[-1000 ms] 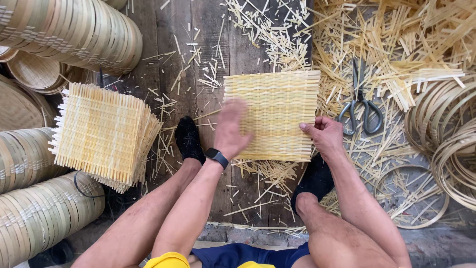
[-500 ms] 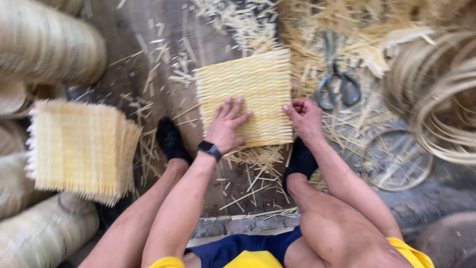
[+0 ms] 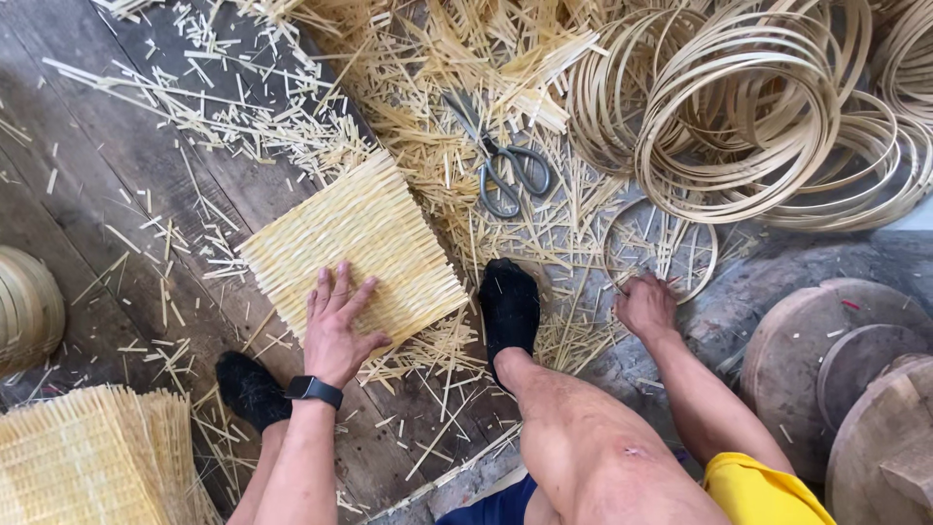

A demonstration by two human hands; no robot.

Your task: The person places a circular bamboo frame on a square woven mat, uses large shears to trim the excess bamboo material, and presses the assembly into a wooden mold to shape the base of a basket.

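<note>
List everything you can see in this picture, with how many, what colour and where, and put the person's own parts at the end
woven bamboo mat: one, pale yellow, flat on the floor at centre, under the left hand
stack of woven mats: one pile, pale yellow, bottom left corner
scissors: one pair, grey metal, lying on the splints above centre
bamboo hoops: many, tan, piled top right
single hoop: one, tan, flat on the floor by the right hand
bamboo splints: many, straw yellow, scattered across the top and centre
round wooden blocks: several, brown, lower right
rounded bamboo basket: one, tan, left edge
plank floor: dark grey-brown wood
left hand: flat on the mat, black watch at the wrist
right hand: closed at the single hoop's rim
feet: two, black socks
</note>
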